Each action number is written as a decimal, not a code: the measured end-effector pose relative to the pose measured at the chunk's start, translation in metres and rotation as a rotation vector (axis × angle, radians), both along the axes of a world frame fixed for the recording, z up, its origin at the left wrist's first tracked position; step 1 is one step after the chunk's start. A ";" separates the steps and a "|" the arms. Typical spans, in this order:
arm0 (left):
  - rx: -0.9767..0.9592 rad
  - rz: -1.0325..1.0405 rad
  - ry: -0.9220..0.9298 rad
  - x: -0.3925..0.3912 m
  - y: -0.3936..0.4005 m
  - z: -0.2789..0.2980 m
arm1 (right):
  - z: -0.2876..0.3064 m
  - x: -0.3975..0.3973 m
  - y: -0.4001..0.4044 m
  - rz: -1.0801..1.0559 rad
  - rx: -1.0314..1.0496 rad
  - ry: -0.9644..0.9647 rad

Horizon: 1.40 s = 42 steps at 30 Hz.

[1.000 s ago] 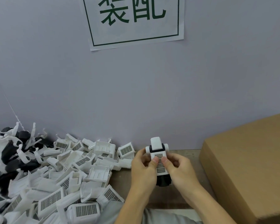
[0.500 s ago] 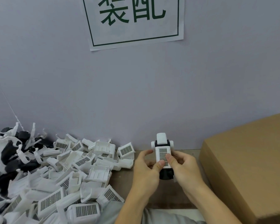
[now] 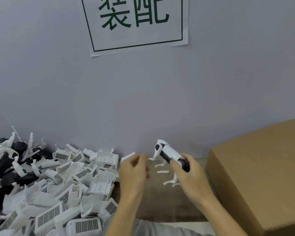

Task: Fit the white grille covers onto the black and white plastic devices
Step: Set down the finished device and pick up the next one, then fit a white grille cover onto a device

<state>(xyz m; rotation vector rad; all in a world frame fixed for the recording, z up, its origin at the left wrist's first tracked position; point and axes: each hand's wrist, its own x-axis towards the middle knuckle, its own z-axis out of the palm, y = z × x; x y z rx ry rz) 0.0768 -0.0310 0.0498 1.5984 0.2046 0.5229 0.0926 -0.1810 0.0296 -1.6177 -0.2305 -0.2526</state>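
In the head view, the only one there is, the right hand (image 3: 191, 172) now holds the black and white device (image 3: 171, 155) alone, fingers curled round its dark lower end, with the body tilted so its white top points up and to the left, above the bench (image 3: 160, 201) and close to the grey wall (image 3: 143, 99). A second ago both hands were closed on this device, thumbs pressing the white grille cover against its front; half a second ago they were still on it with the grille face turned to the camera. Since then the left hand (image 3: 134, 169) has let go and drawn off to the left; it is blurred by motion, fingers loosely bent, and appears to hold nothing, though the blur leaves that uncertain. The device has also turned, so the grille face no longer shows and I cannot confirm from here that the cover sits flush. I judge that this unit is fitted and about to be set aside, perhaps toward the cardboard box (image 3: 262, 176) on the right, while the left hand heads for the next part. The heap of loose grille covers (image 3: 85, 184) lies just beside that hand, with unfitted devices (image 3: 8, 160) piled farther left. Small white plastic scraps (image 3: 163, 172) lie on the bench between the hands.
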 end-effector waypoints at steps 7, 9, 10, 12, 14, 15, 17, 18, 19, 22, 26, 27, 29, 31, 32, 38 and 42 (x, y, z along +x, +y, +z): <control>-0.444 -0.554 -0.059 -0.009 0.031 0.011 | 0.025 -0.007 -0.016 0.566 0.253 0.354; -0.342 -0.382 -0.019 -0.005 0.035 0.007 | 0.030 -0.008 -0.019 0.493 -0.099 0.266; -0.319 -0.332 0.015 -0.004 0.038 0.005 | 0.033 -0.009 -0.021 0.446 -0.364 0.194; -0.284 -0.329 0.087 -0.002 0.042 0.001 | 0.039 -0.011 -0.023 0.459 -0.740 0.150; -0.238 -0.424 0.178 -0.005 0.043 -0.002 | 0.044 -0.016 -0.022 0.527 -0.859 0.215; -0.241 -0.455 0.210 -0.006 0.042 -0.002 | 0.046 -0.019 -0.021 0.548 -0.862 0.234; -0.382 -0.469 0.209 -0.008 0.039 -0.003 | 0.047 -0.020 -0.023 0.564 -0.701 0.290; -0.516 -0.440 0.191 -0.009 0.037 -0.003 | 0.050 -0.021 -0.024 0.553 -0.556 0.323; -0.628 -0.399 0.166 -0.009 0.036 -0.004 | 0.056 -0.021 -0.027 0.521 -0.404 0.336; -0.627 -0.272 0.172 -0.012 0.031 -0.005 | 0.086 -0.018 -0.050 0.292 0.097 0.226; -0.513 -0.197 0.218 -0.011 0.022 -0.009 | 0.118 -0.014 -0.116 -0.170 0.805 -0.067; -0.476 -0.189 0.234 -0.010 0.019 -0.010 | 0.117 -0.014 -0.129 -0.289 0.836 -0.103; -0.422 -0.176 0.253 -0.007 0.014 -0.010 | 0.105 -0.011 -0.138 -0.457 0.680 -0.065; -0.326 -0.151 0.270 -0.005 0.008 -0.010 | 0.090 -0.006 -0.121 -0.495 0.272 0.020; -0.266 -0.139 0.277 -0.005 0.005 -0.009 | 0.084 -0.004 -0.106 -0.424 0.080 0.040; 0.165 -0.059 0.202 -0.003 0.004 -0.001 | 0.026 -0.009 -0.001 0.073 -0.365 0.043; 0.662 -0.034 0.155 0.007 0.031 0.015 | -0.021 -0.006 0.014 0.089 -0.530 0.079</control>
